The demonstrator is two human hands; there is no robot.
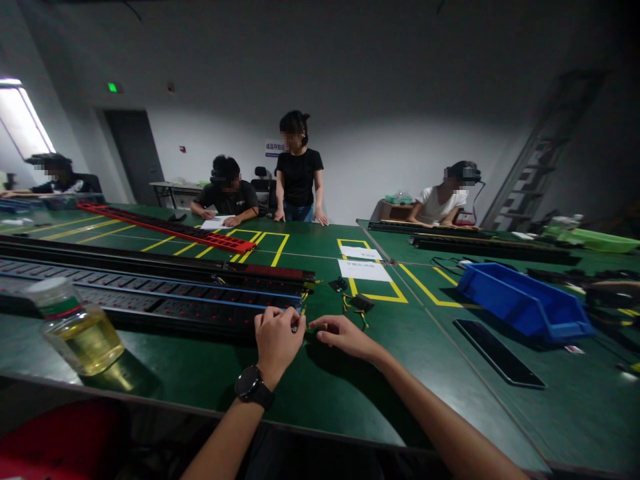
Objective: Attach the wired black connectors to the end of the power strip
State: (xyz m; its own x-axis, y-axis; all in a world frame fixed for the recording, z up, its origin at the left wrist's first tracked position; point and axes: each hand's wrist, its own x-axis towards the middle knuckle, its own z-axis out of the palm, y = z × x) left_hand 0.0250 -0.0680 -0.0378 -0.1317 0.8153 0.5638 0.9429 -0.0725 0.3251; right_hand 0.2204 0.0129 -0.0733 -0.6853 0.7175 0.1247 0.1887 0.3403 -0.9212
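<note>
My left hand (281,333), with a black watch (253,387) on its wrist, is at the right end of a long black rail (200,317) dotted with red. Its fingers are curled in a pinch, and what they hold is too small to name. Close by on the right, my right hand (343,335) has thumb and index finger drawn together near the same end, at a tiny orange-yellow bit. Short yellow-green wires (303,303) stick out of the rail ends just beyond my fingers. A small black part with wires (361,302) lies past my right hand.
A bottle of yellow liquid (83,333) stands front left. To the right are a phone (500,353) and a blue bin (525,300). Paper sheets (365,270) and a red rail (170,227) lie farther back. Several people sit or stand around the green table (400,400).
</note>
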